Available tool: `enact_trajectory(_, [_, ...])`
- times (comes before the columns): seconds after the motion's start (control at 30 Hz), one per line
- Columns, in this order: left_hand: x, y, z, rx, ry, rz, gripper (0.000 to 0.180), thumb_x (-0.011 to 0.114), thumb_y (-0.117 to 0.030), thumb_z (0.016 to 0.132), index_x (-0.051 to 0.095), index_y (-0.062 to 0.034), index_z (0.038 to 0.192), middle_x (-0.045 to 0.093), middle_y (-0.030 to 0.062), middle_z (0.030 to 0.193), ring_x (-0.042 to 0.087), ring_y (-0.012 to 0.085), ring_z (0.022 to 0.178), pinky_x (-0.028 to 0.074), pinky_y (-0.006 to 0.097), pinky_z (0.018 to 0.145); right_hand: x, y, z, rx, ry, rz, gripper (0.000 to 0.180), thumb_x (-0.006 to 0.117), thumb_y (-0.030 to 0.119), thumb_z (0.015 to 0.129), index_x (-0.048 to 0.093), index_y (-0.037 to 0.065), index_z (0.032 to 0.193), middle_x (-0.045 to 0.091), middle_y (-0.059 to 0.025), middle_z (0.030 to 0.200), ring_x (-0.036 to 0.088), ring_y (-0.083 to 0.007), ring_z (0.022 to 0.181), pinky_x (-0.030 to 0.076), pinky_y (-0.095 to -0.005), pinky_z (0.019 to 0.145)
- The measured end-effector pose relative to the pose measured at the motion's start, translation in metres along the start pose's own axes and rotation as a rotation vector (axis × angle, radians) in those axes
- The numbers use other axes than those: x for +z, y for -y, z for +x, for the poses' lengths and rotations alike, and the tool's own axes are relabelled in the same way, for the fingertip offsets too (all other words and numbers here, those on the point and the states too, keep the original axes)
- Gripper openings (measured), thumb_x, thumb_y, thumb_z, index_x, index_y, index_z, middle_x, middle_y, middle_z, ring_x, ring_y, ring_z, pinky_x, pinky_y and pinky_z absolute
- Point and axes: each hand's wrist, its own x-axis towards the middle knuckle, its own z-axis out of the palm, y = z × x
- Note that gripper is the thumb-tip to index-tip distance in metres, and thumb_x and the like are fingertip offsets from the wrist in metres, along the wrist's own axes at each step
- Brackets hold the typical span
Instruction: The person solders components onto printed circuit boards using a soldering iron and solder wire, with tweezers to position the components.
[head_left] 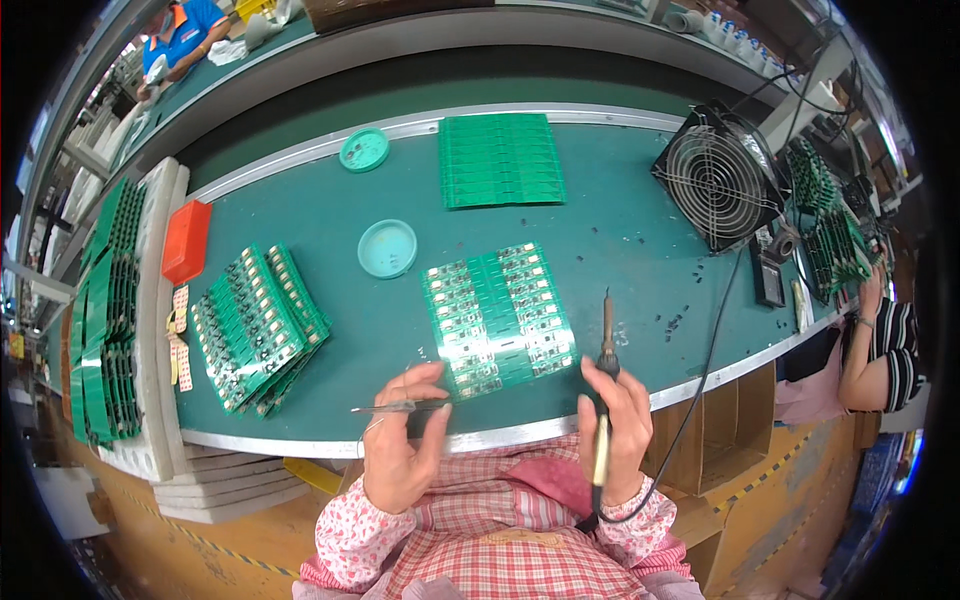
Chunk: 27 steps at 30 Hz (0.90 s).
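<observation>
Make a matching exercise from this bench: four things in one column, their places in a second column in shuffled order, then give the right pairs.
Things:
1. soldering iron
2. tweezers
3. orange box
4. fan

Places:
A. far right of the green table
B. in the left hand
C. on the white foam stack, left
D. in the right hand

Pairs: 1-D, 2-B, 3-C, 4-A
</observation>
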Motion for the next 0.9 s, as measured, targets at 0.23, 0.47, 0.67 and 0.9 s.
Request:
enact_trajectory(0.23, [0.001,-0.004,-0.002,-0.157,0.107,-0.158,0.015,0.053,0.003,0.097,0.051,0.0042,0.112,0.044,0.0283,0.147,0.055,0.0379,0.131,0.046,0.044,0.106,0.014,0.005,0.015,0.110,0.092,-0.172,0.040,0.074,0.005,0.083,0.065,0.005,0.122,0.071,-0.0121,0.111,0.063,-0.0317,0.117,0.033,-0.0543,0.112])
enact_trajectory(0.47, [-0.001,-0.001,0.000,-0.176,0.088,-0.192,0.016,0.059,0.001,0.095,0.054,0.0040,0.110,0.052,0.0303,0.139,0.061,0.0385,0.123,0.051,0.042,0.100,0.015,0.012,0.017,0.264,0.077,-0.069,0.046,0.076,0.005,0.081,0.060,0.003,0.124,0.069,-0.0118,0.114,0.065,-0.0285,0.107,0.032,-0.0536,0.113])
enact_trajectory(0.67, [-0.006,-0.001,0.002,-0.184,0.124,-0.191,0.016,0.059,-0.001,0.095,0.054,0.0033,0.110,0.052,0.0292,0.139,0.061,0.0388,0.123,0.050,0.042,0.101,0.016,0.017,0.017,0.345,0.006,0.034,0.052,0.075,0.004,0.083,0.052,0.002,0.130,0.068,-0.0142,0.114,0.065,-0.0293,0.106,0.036,-0.0510,0.110])
enact_trajectory(0.9, [-0.008,0.005,0.000,-0.187,0.093,-0.251,0.017,0.059,-0.001,0.095,0.054,0.0023,0.111,0.056,0.0252,0.136,0.064,0.0346,0.118,0.050,0.040,0.098,0.035,0.027,0.036,0.708,-0.300,0.669,0.043,0.065,-0.001,0.093,0.042,0.001,0.129,0.055,-0.0138,0.121,0.063,-0.0170,0.100,0.058,-0.0285,0.077])
